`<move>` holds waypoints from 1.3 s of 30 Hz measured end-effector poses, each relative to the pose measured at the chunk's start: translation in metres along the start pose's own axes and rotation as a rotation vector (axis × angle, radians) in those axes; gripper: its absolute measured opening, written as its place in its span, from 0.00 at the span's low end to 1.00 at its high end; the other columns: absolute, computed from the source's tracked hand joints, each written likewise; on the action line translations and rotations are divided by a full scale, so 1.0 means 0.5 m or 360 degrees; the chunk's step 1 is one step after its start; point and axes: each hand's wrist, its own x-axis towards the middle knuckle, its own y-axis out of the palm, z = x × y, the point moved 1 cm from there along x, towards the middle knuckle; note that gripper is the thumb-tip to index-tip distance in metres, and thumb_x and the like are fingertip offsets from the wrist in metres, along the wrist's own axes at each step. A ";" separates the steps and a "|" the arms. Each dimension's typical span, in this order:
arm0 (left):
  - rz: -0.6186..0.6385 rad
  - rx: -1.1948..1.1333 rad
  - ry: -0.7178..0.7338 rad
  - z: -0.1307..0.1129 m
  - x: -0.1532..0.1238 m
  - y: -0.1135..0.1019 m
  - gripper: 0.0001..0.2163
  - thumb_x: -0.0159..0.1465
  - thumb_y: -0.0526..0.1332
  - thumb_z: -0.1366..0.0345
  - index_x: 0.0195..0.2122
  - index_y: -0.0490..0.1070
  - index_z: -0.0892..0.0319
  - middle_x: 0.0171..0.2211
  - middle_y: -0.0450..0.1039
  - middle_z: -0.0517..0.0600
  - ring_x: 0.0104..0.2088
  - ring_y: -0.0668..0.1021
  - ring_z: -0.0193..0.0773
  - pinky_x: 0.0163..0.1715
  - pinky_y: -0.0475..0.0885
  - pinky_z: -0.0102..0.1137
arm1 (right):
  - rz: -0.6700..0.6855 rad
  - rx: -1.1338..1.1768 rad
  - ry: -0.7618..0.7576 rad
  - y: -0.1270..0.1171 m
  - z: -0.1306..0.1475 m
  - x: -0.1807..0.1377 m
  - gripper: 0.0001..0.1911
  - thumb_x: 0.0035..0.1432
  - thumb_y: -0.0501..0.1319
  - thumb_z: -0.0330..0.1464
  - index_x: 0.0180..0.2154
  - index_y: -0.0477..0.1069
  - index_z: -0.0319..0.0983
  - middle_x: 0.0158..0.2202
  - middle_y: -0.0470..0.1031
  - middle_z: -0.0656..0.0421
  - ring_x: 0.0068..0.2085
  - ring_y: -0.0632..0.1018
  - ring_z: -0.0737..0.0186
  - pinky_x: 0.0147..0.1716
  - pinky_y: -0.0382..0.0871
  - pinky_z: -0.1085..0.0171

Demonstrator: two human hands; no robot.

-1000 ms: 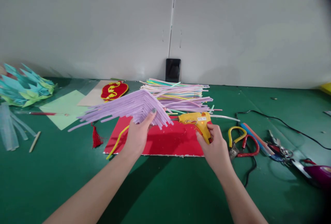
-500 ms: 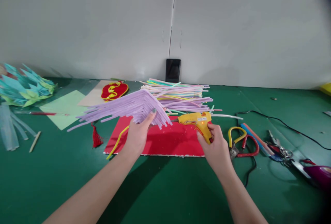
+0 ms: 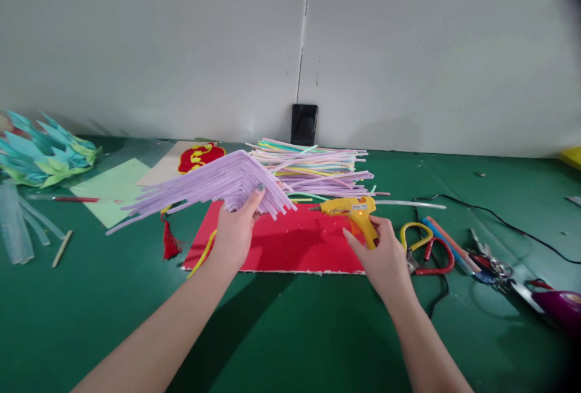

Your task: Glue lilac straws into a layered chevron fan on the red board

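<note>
My left hand (image 3: 238, 223) grips a bent, layered piece of lilac pipe cleaners (image 3: 213, 178), its thumb on top near the corner. Long loose ends fan out to the left, and shorter ones point right. In my right hand (image 3: 385, 250) is a yellow hot glue gun (image 3: 351, 208), with a lit orange light and a clear glue stick (image 3: 413, 203) poking out of its back. Its nozzle points left, a short way from the lilac piece and apart from it. Beneath both hands lies a red board (image 3: 299, 247) with a pale, ragged front edge.
Behind the board is a pile of coloured pipe cleaners (image 3: 313, 166); a phone (image 3: 304, 123) leans on the wall. To the right lie scissors (image 3: 440, 257), a black cord (image 3: 508, 217) and keys (image 3: 502, 269). A red tassel (image 3: 169, 241), green paper (image 3: 113, 187) and blue paper leaves (image 3: 40, 151) are left.
My left hand has shifted slightly left with the lilac piece. My right hand has drawn the glue gun a little to the right, widening the gap between them.
</note>
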 end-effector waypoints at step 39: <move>0.0079 0.0620 -0.0502 0.056 -0.076 0.024 0.19 0.47 0.71 0.61 0.41 0.75 0.60 0.41 0.78 0.52 0.44 0.78 0.47 0.44 0.72 0.38 | 0.0309 0.0682 -0.0360 -0.011 0.046 -0.012 0.05 0.58 0.59 0.35 0.32 0.70 0.41 0.32 0.73 0.60 0.36 0.74 0.63 0.38 0.67 0.64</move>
